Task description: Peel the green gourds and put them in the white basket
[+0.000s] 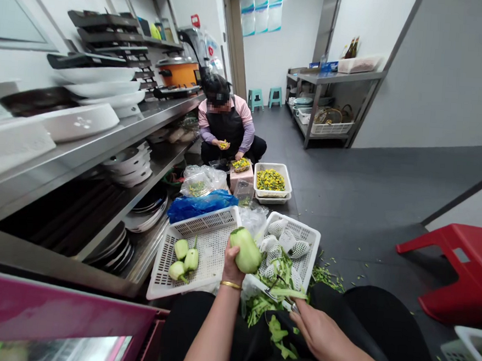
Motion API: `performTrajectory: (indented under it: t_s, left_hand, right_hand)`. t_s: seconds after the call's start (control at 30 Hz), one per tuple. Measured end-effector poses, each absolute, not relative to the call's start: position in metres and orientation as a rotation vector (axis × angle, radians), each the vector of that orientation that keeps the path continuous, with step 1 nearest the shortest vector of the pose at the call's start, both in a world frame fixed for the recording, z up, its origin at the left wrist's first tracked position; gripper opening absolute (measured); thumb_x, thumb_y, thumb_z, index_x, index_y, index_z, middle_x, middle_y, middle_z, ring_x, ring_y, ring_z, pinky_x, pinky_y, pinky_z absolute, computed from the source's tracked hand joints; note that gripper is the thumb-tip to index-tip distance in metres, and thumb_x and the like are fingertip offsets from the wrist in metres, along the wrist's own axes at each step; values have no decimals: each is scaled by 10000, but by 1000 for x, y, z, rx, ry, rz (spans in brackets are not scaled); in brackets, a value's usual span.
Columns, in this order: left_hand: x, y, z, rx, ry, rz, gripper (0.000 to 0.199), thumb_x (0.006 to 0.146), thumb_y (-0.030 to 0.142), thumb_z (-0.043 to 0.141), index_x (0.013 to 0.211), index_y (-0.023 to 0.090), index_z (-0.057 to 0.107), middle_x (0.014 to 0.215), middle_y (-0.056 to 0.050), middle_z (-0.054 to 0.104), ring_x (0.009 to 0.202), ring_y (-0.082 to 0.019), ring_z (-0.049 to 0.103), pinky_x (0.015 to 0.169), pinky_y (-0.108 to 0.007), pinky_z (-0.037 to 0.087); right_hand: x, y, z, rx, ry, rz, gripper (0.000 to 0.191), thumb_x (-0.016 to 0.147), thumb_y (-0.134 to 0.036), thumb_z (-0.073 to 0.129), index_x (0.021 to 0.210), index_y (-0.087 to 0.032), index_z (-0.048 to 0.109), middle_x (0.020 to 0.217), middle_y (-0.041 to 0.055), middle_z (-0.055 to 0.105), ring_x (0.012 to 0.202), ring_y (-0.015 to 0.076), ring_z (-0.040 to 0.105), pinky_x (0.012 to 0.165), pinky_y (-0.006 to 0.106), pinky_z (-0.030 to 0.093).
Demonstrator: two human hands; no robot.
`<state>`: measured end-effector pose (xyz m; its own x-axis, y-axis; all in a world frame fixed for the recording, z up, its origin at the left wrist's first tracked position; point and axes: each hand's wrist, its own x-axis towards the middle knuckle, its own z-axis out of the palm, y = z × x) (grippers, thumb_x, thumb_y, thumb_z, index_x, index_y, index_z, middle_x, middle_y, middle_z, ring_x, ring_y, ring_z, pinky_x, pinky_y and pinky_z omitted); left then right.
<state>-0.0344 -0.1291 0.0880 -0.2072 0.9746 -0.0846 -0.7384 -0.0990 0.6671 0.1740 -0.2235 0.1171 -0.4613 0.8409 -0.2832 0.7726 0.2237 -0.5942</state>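
A large pale green eggplant (245, 250) is gripped in my left hand (233, 269), held up between two white baskets. My right hand (312, 324) is closed around the handle of a peeler (284, 299), apart from the eggplant, with a strip of green peel lying over its head. To the left, a white plastic basket (215, 250) holds several peeled eggplants (186, 259) with their stems on. On the right, another white basket (316, 246) contains several items in white foam netting (288, 241). Green peelings (259, 308) are heaped below my hands.
A co-worker (229, 119) squats ahead beside a white basket of yellow-and-green pieces (271, 180). Blue plastic (200, 204) lies behind the left basket. Steel shelving (153, 136) with dishes lines the left. A red stool (461, 267) stands at right, and scraps dot the dark floor (370, 228).
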Motion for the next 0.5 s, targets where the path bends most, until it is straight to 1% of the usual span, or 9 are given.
performTrajectory:
  t_s: [0.1, 0.2, 0.3, 0.43, 0.5]
  left_hand:
    - [-36, -128, 88, 275, 662, 1644, 482, 565, 406, 661, 960, 132, 624, 843, -98, 656, 748, -233, 620, 695, -351, 489]
    - [-33, -130, 93, 178, 614, 1622, 483, 591, 440, 626, 961, 130, 633, 830, -112, 666, 742, -240, 627, 662, -351, 497]
    - [-29, -132, 101, 158, 599, 1605, 482, 603, 441, 597, 975, 136, 636, 809, -109, 672, 701, -233, 629, 620, -345, 501]
    - [-27, -130, 104, 78, 656, 1662, 417, 606, 420, 581, 891, 122, 648, 771, -100, 678, 670, -213, 633, 621, -320, 503]
    - [-28, -127, 104, 21, 706, 1722, 388, 613, 405, 577, 881, 132, 646, 758, -85, 678, 673, -205, 636, 627, -311, 501]
  right_hand:
    - [180, -214, 132, -1543, -2351, 1121, 299, 908, -306, 262, 1046, -182, 497, 887, 119, 681, 832, 249, 647, 708, 326, 444]
    - [168, -196, 158, -1453, -2238, 1117, 260, 909, -335, 298, 1006, -212, 505, 886, 82, 668, 821, 223, 627, 719, 314, 431]
    - [145, -182, 172, -1381, -2178, 1087, 252, 915, -332, 309, 1014, -205, 503, 884, 77, 657, 845, 216, 614, 726, 302, 420]
    - [126, -189, 153, -1431, -2227, 1051, 292, 917, -286, 306, 1151, -176, 440, 925, 99, 662, 877, 231, 630, 718, 292, 409]
    - [131, -200, 136, -1489, -2282, 1098, 313, 913, -275, 300, 1176, -162, 428, 961, 119, 664, 897, 240, 636, 727, 300, 416]
